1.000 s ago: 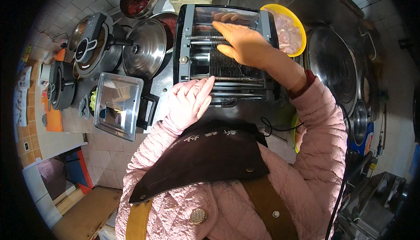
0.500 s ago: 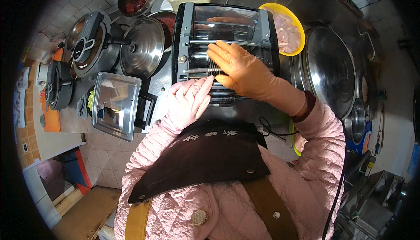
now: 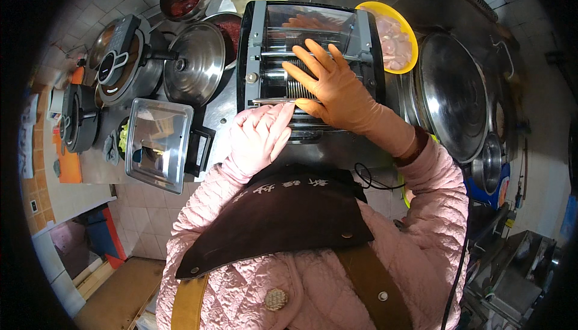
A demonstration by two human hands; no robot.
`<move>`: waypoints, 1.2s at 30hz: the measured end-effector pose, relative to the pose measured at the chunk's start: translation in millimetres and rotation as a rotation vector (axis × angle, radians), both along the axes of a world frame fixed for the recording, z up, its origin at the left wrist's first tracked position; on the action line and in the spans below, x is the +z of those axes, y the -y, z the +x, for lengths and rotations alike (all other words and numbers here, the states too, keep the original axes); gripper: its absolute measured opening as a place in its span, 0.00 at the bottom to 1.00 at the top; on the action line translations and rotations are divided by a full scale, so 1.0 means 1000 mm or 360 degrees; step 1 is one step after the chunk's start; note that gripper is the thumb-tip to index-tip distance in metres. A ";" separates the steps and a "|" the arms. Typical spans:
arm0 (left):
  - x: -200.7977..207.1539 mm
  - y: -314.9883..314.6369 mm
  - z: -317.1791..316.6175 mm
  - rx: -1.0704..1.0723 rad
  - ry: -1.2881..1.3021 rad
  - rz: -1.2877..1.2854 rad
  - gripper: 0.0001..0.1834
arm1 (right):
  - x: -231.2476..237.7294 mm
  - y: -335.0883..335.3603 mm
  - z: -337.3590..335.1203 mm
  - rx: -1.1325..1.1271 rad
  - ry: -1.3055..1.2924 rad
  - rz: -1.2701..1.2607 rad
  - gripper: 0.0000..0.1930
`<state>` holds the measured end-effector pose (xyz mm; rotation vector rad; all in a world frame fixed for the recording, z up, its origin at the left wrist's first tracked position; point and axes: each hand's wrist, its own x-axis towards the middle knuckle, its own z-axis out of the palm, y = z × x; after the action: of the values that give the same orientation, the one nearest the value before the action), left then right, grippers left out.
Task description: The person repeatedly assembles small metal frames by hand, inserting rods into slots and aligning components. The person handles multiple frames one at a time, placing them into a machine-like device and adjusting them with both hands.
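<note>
The slicer [image 3: 310, 71] stands on the desk [image 3: 224, 108] directly ahead of both hands, its rollers running crosswise: the right grip [image 3: 328, 86] lies splayed flat on them, nearer than the left grip [image 3: 259, 137], loosely curled at the near edge.

At the frame's centre we lay our right hand [image 3: 337, 92], gloved in orange with fingers spread, flat on the bladed rollers of the metal slicing machine [image 3: 310, 71], while our left hand [image 3: 257, 139] rests on its near edge, beside a yellow bowl of meat [image 3: 394, 38] at upper right.
</note>
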<state>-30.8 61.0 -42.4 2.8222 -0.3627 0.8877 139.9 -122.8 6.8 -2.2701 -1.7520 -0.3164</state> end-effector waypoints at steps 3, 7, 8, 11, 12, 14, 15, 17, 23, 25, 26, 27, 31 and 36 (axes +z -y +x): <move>0.000 -0.002 -0.001 -0.0009 -0.0011 -0.0014 0.28 | -0.004 -0.003 -0.004 0.0039 0.0062 -0.0207 0.33; 0.001 0.000 -0.001 0.0013 -0.0046 -0.0006 0.27 | -0.001 -0.006 0.013 -0.0022 0.0150 -0.0013 0.38; 0.001 0.001 -0.002 0.0027 -0.0056 0.0005 0.27 | 0.000 -0.006 0.018 -0.0086 0.0157 0.0025 0.39; 0.002 -0.001 -0.002 0.0008 -0.0062 -0.0023 0.28 | -0.003 -0.007 0.013 -0.0002 0.0110 -0.0108 0.40; 0.002 -0.002 0.000 -0.0008 -0.0039 -0.0011 0.28 | -0.004 -0.007 0.010 0.0016 0.0046 -0.0253 0.40; 0.002 -0.002 0.000 -0.0031 0.0027 -0.0041 0.29 | -0.003 -0.006 0.012 -0.0019 0.0108 -0.0105 0.43; 0.002 -0.001 0.000 -0.0015 0.0003 -0.0024 0.28 | -0.002 -0.006 0.017 -0.0017 0.0165 -0.0057 0.44; 0.003 0.000 -0.001 0.0007 0.0005 0.0001 0.28 | 0.003 -0.009 0.034 -0.0061 0.0192 -0.0001 0.46; 0.005 -0.001 0.000 0.0007 -0.0048 0.0003 0.28 | -0.003 -0.039 0.094 -0.0324 0.0179 -0.0043 0.43; 0.004 -0.002 0.001 0.0007 -0.0047 0.0001 0.29 | -0.008 -0.040 0.099 -0.0378 0.0107 -0.0211 0.42; 0.004 -0.001 0.000 0.0002 -0.0047 -0.0010 0.29 | -0.010 -0.040 0.098 -0.0331 0.0081 -0.0169 0.41; 0.003 0.000 -0.001 0.0001 -0.0061 -0.0010 0.29 | -0.011 -0.039 0.097 -0.0321 0.0071 -0.0163 0.40; 0.003 -0.001 -0.001 0.0003 -0.0064 0.0006 0.30 | -0.006 -0.034 0.094 -0.0166 0.0029 -0.0117 0.37; 0.003 0.000 0.000 0.0023 -0.0067 0.0029 0.30 | -0.003 -0.035 0.092 -0.0198 0.0006 -0.0057 0.34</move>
<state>-31.0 61.4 -39.1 2.8590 -0.3472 0.8306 231.7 -88.2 3.6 -2.4108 -1.6344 -0.3158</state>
